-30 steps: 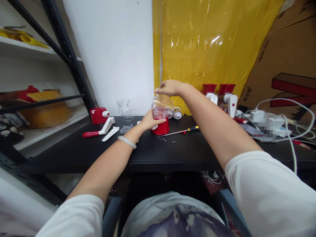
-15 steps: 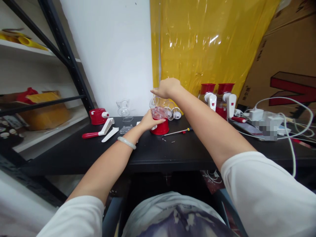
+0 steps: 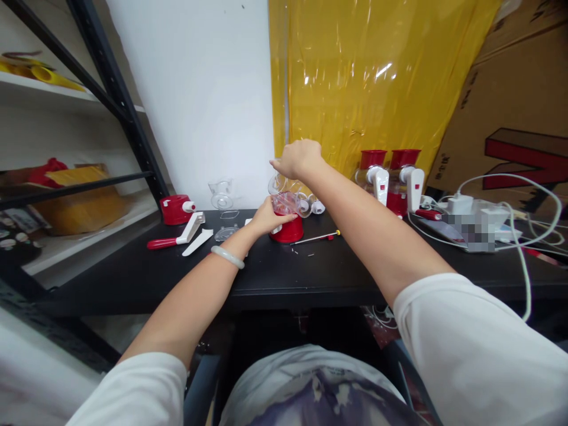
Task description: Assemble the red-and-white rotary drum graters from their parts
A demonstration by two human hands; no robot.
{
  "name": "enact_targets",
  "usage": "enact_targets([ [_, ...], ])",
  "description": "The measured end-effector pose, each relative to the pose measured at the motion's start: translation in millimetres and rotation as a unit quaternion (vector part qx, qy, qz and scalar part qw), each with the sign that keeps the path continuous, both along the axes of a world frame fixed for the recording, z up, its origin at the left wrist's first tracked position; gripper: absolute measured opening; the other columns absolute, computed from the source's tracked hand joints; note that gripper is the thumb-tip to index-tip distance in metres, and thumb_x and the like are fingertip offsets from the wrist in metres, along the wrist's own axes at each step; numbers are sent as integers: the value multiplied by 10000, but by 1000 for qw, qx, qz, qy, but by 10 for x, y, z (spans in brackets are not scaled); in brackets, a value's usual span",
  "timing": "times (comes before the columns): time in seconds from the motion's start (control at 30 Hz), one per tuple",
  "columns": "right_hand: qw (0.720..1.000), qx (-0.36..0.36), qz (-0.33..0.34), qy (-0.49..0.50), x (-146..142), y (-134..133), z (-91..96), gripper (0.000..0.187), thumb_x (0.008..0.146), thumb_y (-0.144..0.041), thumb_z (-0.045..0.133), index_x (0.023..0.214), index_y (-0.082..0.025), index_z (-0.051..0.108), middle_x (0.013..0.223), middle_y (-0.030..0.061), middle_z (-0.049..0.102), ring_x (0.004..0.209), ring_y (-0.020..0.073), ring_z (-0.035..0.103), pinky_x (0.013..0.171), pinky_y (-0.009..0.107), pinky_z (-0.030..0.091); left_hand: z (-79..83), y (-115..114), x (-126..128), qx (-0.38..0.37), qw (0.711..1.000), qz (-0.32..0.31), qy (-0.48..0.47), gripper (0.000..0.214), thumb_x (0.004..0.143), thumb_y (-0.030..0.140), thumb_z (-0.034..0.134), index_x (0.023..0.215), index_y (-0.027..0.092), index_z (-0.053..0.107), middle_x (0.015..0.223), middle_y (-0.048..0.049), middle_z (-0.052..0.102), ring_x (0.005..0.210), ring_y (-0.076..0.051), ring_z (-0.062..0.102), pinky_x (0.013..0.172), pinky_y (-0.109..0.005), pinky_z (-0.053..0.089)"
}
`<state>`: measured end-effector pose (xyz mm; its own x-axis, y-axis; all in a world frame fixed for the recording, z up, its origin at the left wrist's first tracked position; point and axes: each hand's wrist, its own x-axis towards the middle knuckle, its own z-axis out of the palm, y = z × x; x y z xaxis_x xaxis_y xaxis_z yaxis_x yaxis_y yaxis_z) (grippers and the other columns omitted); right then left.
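Note:
A red plastic base stands on the black tabletop, with a clear plastic grater body on top of it. My left hand grips the base and the lower clear part from the left, its thumb across the front. Over the top of the clear body, my right hand is closed, with the thumb pointing left; its fingertips are hidden behind the hand. A thin screwdriver lies just right of the base, and small metal pins are scattered in front.
To the left lie a red base, a red-handled crank, a white blade-shaped piece and clear parts. Two assembled crank graters stand at right, beside chargers and white cables. A black shelf rack borders the left.
My right hand has shifted very slightly left over the clear body. My left hand keeps its hold, and the parts on the table have not moved.

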<state>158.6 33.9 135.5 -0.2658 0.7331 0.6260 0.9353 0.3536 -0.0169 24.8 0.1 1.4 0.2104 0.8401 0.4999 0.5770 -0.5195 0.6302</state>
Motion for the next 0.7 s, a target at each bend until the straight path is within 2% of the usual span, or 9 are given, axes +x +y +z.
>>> enact_targets([
  [0.23,999,32,29,-7,4,48,-23,809,803,-778,340,1061,-104,704,1024,214,659,1169,447,523,885,559,436,4,0,12,8,1000,3,-1,764,594,403,825,1226,137,489,1230,-145,609,1135,-266,584,997,-402,442],
  [0.43,1000,-10,11,-12,4,0,-14,785,828,-742,339,1096,-93,691,1056,221,650,1179,441,521,899,546,429,24,-21,26,10,1000,2,-2,748,598,396,825,1220,130,506,1218,-148,619,1126,-267,592,990,-394,450],
  [0.7,998,15,-38,-38,-12,-162,9,738,836,-714,372,1077,-96,696,1041,207,666,1106,390,578,878,510,463,9,-20,14,14,1000,-13,-12,742,604,409,819,1215,132,505,1223,-147,615,1135,-265,590,999,-396,447],
])
